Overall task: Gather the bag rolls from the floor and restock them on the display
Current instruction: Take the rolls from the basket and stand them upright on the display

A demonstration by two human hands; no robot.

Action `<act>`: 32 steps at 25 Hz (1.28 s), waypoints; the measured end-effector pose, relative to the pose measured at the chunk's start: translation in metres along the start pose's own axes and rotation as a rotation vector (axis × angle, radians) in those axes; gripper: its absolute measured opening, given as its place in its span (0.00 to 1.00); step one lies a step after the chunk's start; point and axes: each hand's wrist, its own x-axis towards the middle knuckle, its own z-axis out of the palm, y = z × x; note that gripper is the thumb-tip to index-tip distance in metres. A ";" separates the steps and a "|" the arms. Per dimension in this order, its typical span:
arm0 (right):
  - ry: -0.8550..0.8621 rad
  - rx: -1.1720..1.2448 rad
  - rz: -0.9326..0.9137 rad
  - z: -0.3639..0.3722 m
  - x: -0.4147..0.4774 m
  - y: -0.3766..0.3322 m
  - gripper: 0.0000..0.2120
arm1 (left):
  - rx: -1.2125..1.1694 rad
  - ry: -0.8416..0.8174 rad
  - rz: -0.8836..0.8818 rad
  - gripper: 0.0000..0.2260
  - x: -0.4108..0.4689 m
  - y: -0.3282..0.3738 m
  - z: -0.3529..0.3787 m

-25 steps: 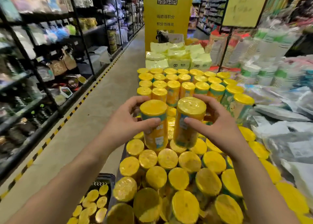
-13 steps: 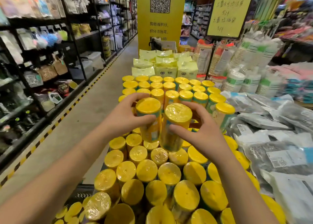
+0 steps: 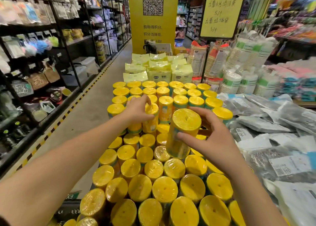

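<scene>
Yellow bag rolls stand upright in tight rows on the display point(image 3: 164, 189), with a taller second tier of rolls point(image 3: 179, 92) at the back. My left hand point(image 3: 136, 110) reaches forward and grips one roll point(image 3: 151, 118) set at the front edge of that back tier. My right hand point(image 3: 212, 140) holds another yellow roll point(image 3: 183, 131) upright, just above the lower rows, fingers curled round its side.
A floor basket point(image 3: 68, 208) with more rolls shows at the bottom left. Pale yellow packs point(image 3: 159, 70) sit behind the rolls. Grey plastic packets point(image 3: 273, 140) and stacked paper cups point(image 3: 242, 71) lie to the right. The aisle and dark shelving point(image 3: 42, 63) run along the left.
My left hand has carried its roll forward onto the edge of the back tier. My right hand has stayed near, still holding its roll, now apart from the left one.
</scene>
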 end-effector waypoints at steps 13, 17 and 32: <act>0.005 0.016 0.063 0.008 0.003 0.025 0.38 | 0.229 0.170 0.118 0.19 -0.001 -0.009 0.031; -0.024 0.015 0.075 0.013 0.016 0.027 0.36 | 0.220 0.131 0.082 0.24 -0.018 -0.003 0.024; 0.100 -0.041 0.215 0.095 0.101 0.099 0.35 | -1.522 -0.201 -0.511 0.34 -0.061 0.046 0.096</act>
